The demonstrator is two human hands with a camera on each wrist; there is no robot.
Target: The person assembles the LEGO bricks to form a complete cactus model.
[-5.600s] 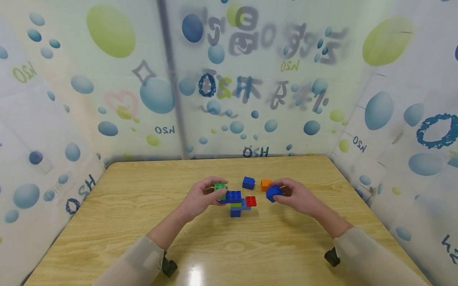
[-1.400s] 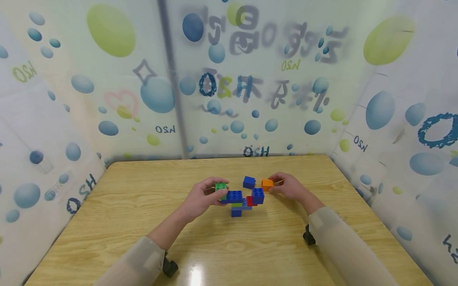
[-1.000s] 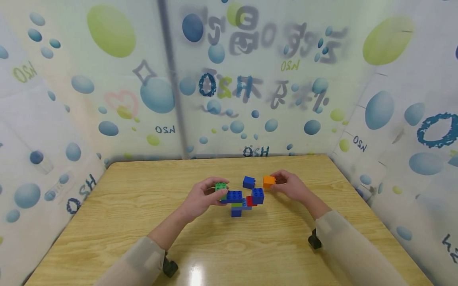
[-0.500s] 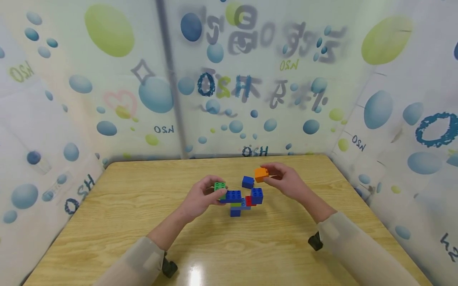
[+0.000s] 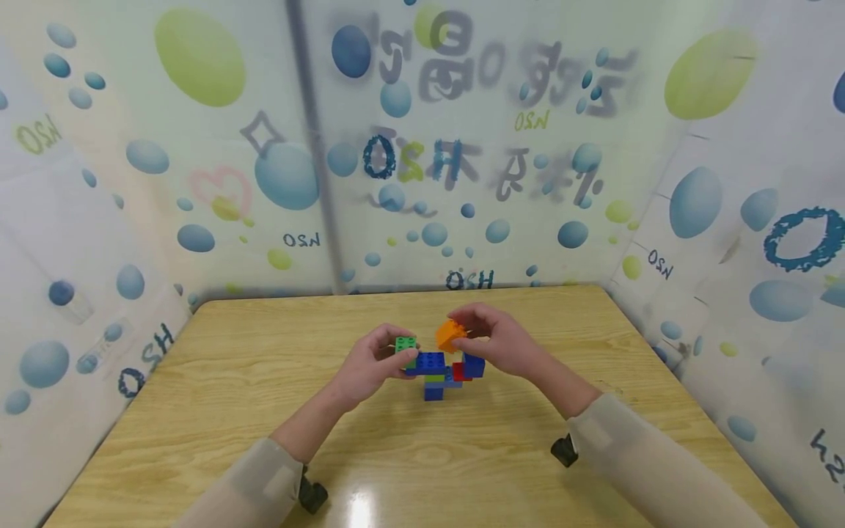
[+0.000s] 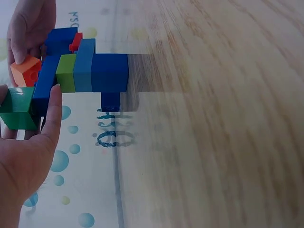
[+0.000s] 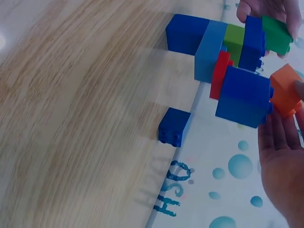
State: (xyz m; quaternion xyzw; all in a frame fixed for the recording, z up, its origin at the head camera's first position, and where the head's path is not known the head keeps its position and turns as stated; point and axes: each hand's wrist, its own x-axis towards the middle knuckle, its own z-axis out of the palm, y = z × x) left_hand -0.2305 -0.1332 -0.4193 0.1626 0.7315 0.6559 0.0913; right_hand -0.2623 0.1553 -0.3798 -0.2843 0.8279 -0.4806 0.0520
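Observation:
My left hand (image 5: 370, 367) grips the green block (image 5: 405, 342) at the left end of a built stack, with a finger along the long blue brick (image 5: 432, 361). Below that brick come a lime brick (image 5: 435, 378), a light blue brick (image 5: 452, 380) and a blue block (image 5: 433, 394) standing on the table. At the right, a red brick (image 5: 460, 371) bears another blue block (image 7: 243, 97). Between the fingers of my right hand (image 5: 505, 345) an orange block (image 5: 450, 336) is pinched, tilted, above the long blue brick.
One loose blue block (image 7: 175, 126) lies on the wooden table (image 5: 277, 440) behind the stack; in the head view the right hand and orange block hide it. Printed curtains (image 5: 409, 242) close off the back and sides of the table.
Earlier my right hand put the blue block on the red brick, then took the orange block from the table. It has since lifted it and moved left over the stack. The left hand keeps still.

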